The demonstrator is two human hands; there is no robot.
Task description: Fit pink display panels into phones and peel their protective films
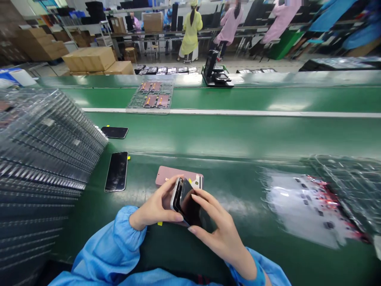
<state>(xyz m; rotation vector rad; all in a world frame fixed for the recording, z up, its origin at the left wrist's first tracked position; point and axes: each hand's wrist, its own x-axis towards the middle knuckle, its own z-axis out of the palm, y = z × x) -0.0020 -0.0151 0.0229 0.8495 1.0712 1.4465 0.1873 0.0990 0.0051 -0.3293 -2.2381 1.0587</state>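
Observation:
Near the middle of the green bench, my left hand (159, 205) holds a phone frame (176, 194) by its edges, tilted on its side. My right hand (218, 222) grips a dark glossy panel (190, 204) against that frame, with a narrow gap showing between the two along the upper edge. Under and behind them lies a pink phone back (169, 173); part of it is hidden by my hands. A small yellow tab (160, 223) shows below my left wrist. What lies between frame and panel is too dark to tell.
Tall stacked clear trays (59, 147) stand at the left, beside two dark phones (116, 171) (115, 132). Plastic bags (303, 206) and a clear tray (351, 186) lie right. Beyond are a tray of pink parts (151, 95), a black stand (216, 71) and several people.

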